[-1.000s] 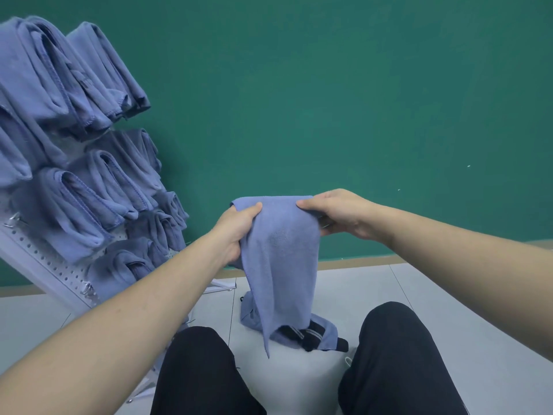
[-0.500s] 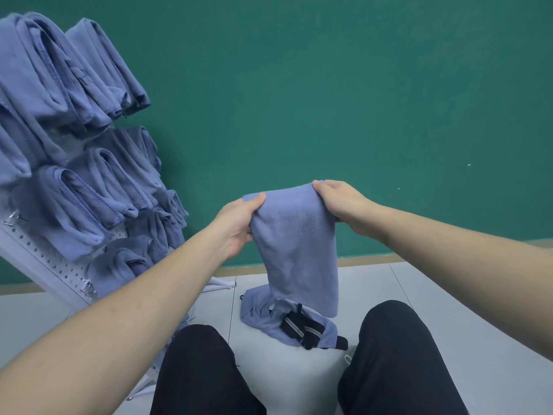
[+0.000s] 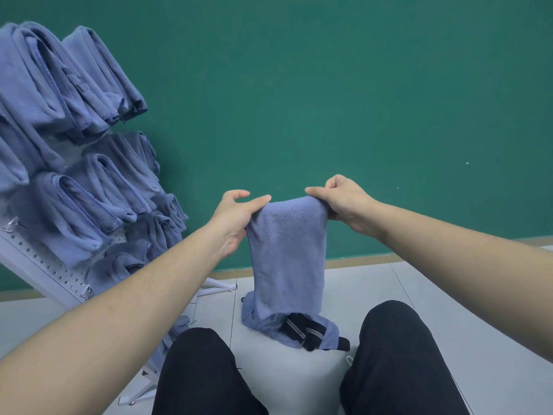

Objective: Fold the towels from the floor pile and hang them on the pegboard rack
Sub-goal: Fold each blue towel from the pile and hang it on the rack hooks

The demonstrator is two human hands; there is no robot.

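Observation:
A blue towel hangs folded in front of me, held up by its top edge. My left hand pinches the top left corner and my right hand pinches the top right corner. The towel's lower end reaches down in front of the floor pile, a blue towel lying on the tiles with a black striped item on it. At the left the white pegboard rack leans, with several folded blue towels hanging on its hooks.
A green wall stands behind everything, with a tan skirting strip at its foot. My knees in black trousers frame the pile on the grey floor tiles. The rack's white foot sticks out onto the floor near the pile.
The towel has been folded shorter and lifted: its dangling corner is gone and the lower edge now hangs straight. Both hands have risen slightly and shifted right, still gripping the top corners.

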